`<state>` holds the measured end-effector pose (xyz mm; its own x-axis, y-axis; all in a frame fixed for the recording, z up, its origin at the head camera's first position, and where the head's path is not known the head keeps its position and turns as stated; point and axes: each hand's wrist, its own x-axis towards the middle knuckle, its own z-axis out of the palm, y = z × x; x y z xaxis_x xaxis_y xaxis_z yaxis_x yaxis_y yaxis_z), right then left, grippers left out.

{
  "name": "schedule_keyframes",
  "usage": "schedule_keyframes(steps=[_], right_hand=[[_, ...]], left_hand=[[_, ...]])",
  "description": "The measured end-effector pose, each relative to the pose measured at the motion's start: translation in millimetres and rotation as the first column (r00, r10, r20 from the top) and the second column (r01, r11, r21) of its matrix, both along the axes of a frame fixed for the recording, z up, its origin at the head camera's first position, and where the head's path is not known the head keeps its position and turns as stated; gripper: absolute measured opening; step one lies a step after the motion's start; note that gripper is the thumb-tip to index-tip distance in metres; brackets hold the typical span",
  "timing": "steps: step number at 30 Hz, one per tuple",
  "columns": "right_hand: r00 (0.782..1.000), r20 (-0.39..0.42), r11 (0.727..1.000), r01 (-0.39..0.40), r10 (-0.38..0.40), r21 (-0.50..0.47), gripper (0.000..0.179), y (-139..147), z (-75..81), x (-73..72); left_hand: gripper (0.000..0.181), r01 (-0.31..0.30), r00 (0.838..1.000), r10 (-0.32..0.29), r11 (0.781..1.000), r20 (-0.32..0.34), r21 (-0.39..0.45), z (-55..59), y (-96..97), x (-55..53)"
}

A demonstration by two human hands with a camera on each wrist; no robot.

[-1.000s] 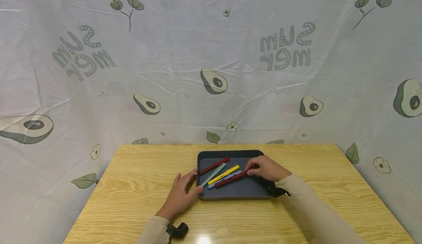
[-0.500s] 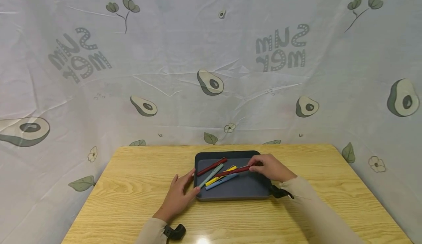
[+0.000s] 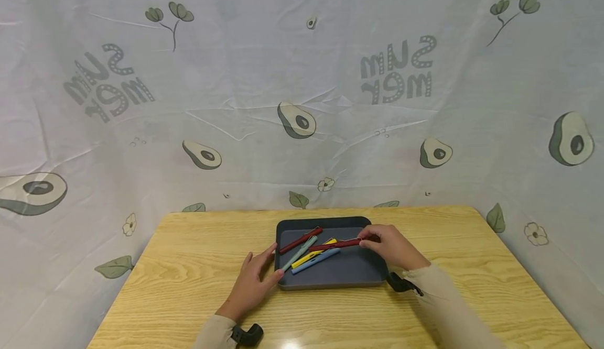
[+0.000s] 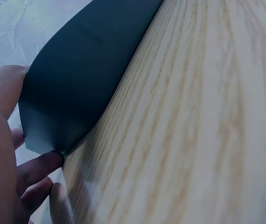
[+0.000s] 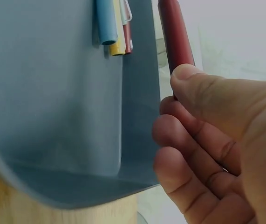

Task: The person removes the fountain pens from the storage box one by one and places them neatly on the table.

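My right hand (image 3: 389,244) pinches one end of a dark red pen (image 3: 343,243) between thumb and fingers, raised over the grey tray (image 3: 356,273). In the right wrist view, that pen (image 5: 175,35) points away from the thumb, the other fingers loosely bent below. Inside the tray lie a second red pen (image 3: 299,240), a pale green pen (image 3: 298,254), a yellow pen (image 3: 303,260) and a blue pen (image 3: 317,261). The held pen crosses over the yellow one in the head view. My left hand (image 3: 252,284) touches the tray's left side, fingers spread, thumb at the near corner.
The tray stands on a wooden table (image 3: 198,254), whose far edge meets a pale curtain (image 3: 236,92) printed with avocados and leaves. Black straps sit on both wrists. The pens gather in the tray's left half.
The right hand has lifted the red pen off the blue pen, turning it flatter. The blue pen now shows fully. My left hand stays against the tray while the head view shifts slightly.
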<state>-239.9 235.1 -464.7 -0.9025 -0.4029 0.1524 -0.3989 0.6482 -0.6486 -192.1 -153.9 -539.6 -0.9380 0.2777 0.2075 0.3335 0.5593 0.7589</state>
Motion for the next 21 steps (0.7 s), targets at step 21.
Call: schedule_keyframes(steps=[21], right_hand=[[0.991, -0.122, 0.998, 0.059, -0.058, 0.000, 0.013, 13.8, -2.5, 25.5]], left_hand=[[0.071, -0.009, 1.000, 0.009, 1.000, 0.007, 0.001, -3.7, 0.6, -0.9]])
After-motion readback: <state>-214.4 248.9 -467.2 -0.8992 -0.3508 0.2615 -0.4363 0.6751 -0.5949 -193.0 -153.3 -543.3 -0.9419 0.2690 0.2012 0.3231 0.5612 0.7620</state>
